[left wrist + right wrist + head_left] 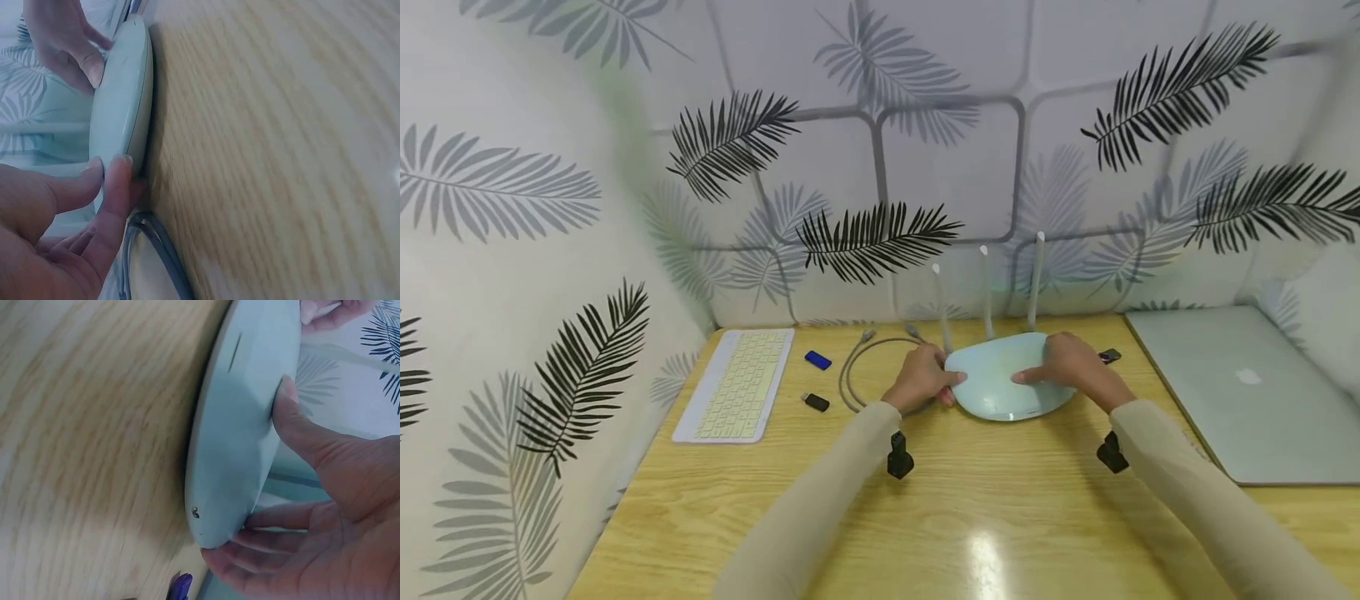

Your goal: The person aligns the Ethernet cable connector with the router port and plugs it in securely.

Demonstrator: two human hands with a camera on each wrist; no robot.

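On a yellow wood-grained table [955, 517], a flat silver laptop [1247, 396] lies at three o'clock of a pale, rounded plastic router [992, 396], a white rectangular keyboard [739, 387] at nine. The right hand [1066, 364] grips the router's three-o'clock end, thumb on top; the left hand [917, 377] pinches its nine-o'clock end beside a looped grey cable [166, 255].

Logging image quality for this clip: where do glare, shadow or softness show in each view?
Head: bright glare low on the tabletop, soft shadow beside the right sleeve; left wrist: dimmer, bluish, wood grain soft, small glint at the frame's right edge; right wrist: also dim and soft, dark shadow along the router's edge.
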